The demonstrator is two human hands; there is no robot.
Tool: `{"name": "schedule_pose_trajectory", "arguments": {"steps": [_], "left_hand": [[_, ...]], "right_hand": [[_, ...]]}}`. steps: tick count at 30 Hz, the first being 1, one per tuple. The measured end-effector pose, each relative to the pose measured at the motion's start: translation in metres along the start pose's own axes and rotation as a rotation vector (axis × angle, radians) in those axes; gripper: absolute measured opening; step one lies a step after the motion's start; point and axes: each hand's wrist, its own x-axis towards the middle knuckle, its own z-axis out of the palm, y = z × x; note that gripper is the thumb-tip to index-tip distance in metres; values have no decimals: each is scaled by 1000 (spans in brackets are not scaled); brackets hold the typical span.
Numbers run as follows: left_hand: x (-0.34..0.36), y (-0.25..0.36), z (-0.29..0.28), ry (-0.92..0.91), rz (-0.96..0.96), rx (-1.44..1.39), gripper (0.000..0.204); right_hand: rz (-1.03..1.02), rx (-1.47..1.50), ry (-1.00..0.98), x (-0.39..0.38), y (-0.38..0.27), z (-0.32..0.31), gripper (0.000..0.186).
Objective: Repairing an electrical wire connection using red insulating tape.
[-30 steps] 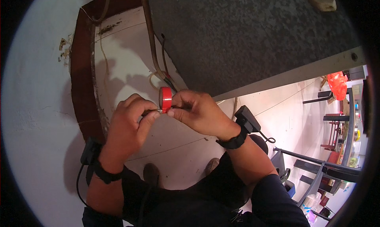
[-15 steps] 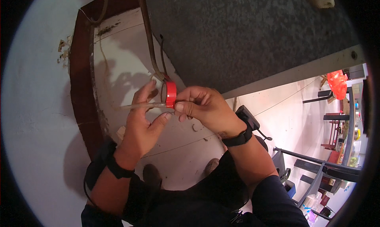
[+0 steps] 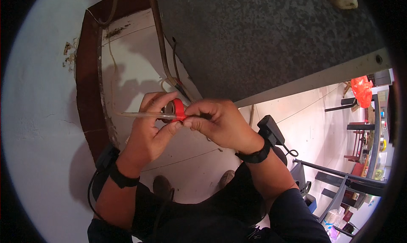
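A roll of red tape (image 3: 178, 107) is between my two hands, its rim facing me. My left hand (image 3: 146, 135) is closed around the roll's left side, the index finger over its top and the thumb below. A thin translucent hose (image 3: 142, 115) runs from the left across my left fingers to the tape, where red tape covers its end. My right hand (image 3: 224, 124) pinches at that red-covered end with thumb and forefinger; the fingers hide what lies exactly between them. Black straps with small devices circle both wrists.
A large grey mottled panel (image 3: 263, 39) fills the upper right. Brown tubing (image 3: 159, 39) and a dark cable (image 3: 174, 56) run down beside it. A pale wall (image 3: 38, 128) with dark red skirting (image 3: 87, 90) stands left. A black metal frame (image 3: 339, 175) and a red bag (image 3: 361, 92) are at right.
My left hand has closed from spread fingers onto the tape roll. The roll has moved slightly down and left. My right hand stays pinched near the hose end.
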Motion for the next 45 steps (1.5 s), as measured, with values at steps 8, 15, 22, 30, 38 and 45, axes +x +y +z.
{"name": "schedule_pose_trajectory", "arguments": {"steps": [8, 15, 22, 30, 38, 45], "left_hand": [[-3, 8, -4, -20, -103, -107, 54], [-1, 12, -4, -34, -104, -94, 55], [-5, 0, 1, -66, -160, -220, 52], [-9, 12, 1, -117, -281, -344, 51], [-16, 15, -5, -170, -321, -416, 56], [-17, 17, -6, -164, -314, -409, 56]], "right_hand": [[-187, -33, 200, 1, 6, 10, 21], [-367, -493, 179, 2, -2, 11, 31], [-380, -467, 306, 6, 4, 15, 22], [-263, -353, 352, 12, 14, 11, 15], [-94, 42, -8, 12, 18, -7, 20], [-154, 87, 7, 10, 21, -4, 17]]}}
